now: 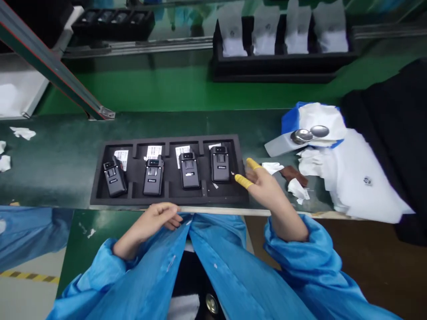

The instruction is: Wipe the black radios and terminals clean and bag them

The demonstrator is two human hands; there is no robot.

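Tray (pixel 173 196): matt, foam-like | handheld devices (pixel 190 172): smooth plastic | labels (pixel 154 151): paper | smock (pixel 227 266): glossy cloth

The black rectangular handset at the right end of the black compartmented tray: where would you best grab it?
Probably pinch the black rectangular handset by its two long sides, coming from above: it lies label-up, with bare floor of the black tray showing left and right.

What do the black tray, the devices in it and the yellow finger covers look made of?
Black tray: probably foam, matte, with thick, soft-looking walls.
Devices: likely hard plastic, black with crisp edges and a slight sheen.
Yellow finger covers: perhaps latex or similar rubber, thin and close-fitting on the right hand.
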